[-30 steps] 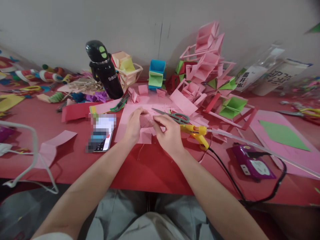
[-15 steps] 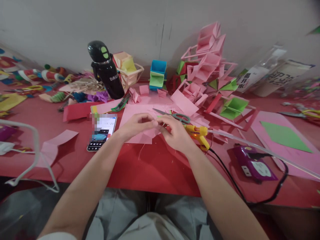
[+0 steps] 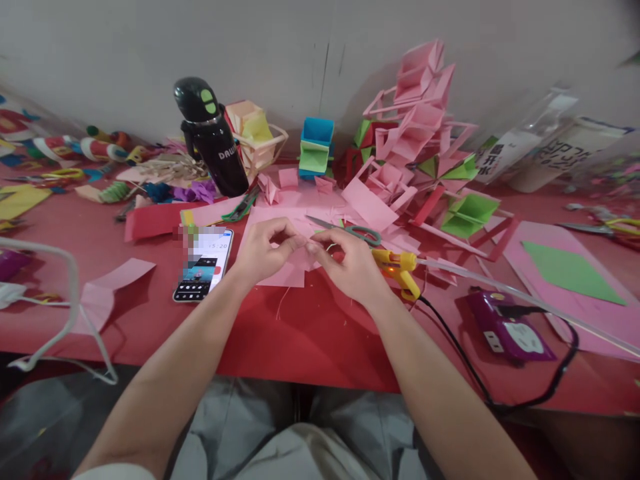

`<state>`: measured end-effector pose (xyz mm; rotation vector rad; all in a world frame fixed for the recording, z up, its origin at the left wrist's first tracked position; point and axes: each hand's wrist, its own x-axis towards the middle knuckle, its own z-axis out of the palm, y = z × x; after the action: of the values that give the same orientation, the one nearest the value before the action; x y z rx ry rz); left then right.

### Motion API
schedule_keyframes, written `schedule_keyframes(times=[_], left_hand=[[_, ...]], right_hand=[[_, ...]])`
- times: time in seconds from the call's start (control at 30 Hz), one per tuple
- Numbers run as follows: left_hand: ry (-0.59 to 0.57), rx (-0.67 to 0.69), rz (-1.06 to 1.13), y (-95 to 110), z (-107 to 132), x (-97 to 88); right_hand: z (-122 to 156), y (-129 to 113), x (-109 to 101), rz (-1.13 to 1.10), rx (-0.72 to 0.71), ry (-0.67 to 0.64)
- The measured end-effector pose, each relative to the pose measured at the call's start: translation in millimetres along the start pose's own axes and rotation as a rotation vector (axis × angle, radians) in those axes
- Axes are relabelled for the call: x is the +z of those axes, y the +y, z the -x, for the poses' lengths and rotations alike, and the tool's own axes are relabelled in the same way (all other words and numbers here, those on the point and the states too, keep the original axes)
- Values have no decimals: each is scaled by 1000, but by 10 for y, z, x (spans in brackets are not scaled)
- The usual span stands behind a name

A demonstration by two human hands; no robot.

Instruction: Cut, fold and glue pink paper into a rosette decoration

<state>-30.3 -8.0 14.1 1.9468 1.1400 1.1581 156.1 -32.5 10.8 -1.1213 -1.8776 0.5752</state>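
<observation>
So, closest in, there's a bare strip of red surface point(image 3: 305, 340) along the near edge, and over toward its near right corner sits a purple power block point(image 3: 510, 327) with a black cord. A bit further in, about midway along, the left hand point(image 3: 265, 248) and right hand point(image 3: 353, 263) meet almost tip to tip. Each one has thumb and index pinched on a little pink paper piece point(image 3: 303, 247), held over the front part of a pink sheet point(image 3: 285, 275). Fingers cover most of it, so I can't tell its shape. Other fingers look curled in, not spread.

Phone's point(image 3: 204, 267) lying on the left, screen up. Yellow glue gun point(image 3: 399, 261) is just beside the right hand, scissors point(image 3: 365, 235) right behind it. Then by the far edge: black thermos point(image 3: 216, 152) left of center, blue-and-green paper box point(image 3: 315, 148) around the middle, and a tall pink paper stack point(image 3: 415, 127) right of that.
</observation>
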Motion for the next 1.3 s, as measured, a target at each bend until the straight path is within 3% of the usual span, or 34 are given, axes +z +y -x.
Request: schedule_keyframes(times=[0.13, 0.47, 0.7, 0.87, 1.07, 1.3], left_hand=[[3, 5, 19, 21, 5, 18], [-170, -17, 253, -42, -30, 21], [-76, -98, 363, -91, -34, 129], [-51, -238, 565, -128, -16, 252], [-8, -378, 709, -42, 1, 316], [66, -310, 567, -140, -9, 344]], right_hand=[[-6, 2, 6, -36, 18, 14], [-16, 5, -58, -17, 15, 37], [-5, 12, 15, -43, 52, 129], [-1, -16, 96, -124, 123, 261], [2, -29, 165, -254, 197, 323], [22, -14, 194, -220, 191, 275]])
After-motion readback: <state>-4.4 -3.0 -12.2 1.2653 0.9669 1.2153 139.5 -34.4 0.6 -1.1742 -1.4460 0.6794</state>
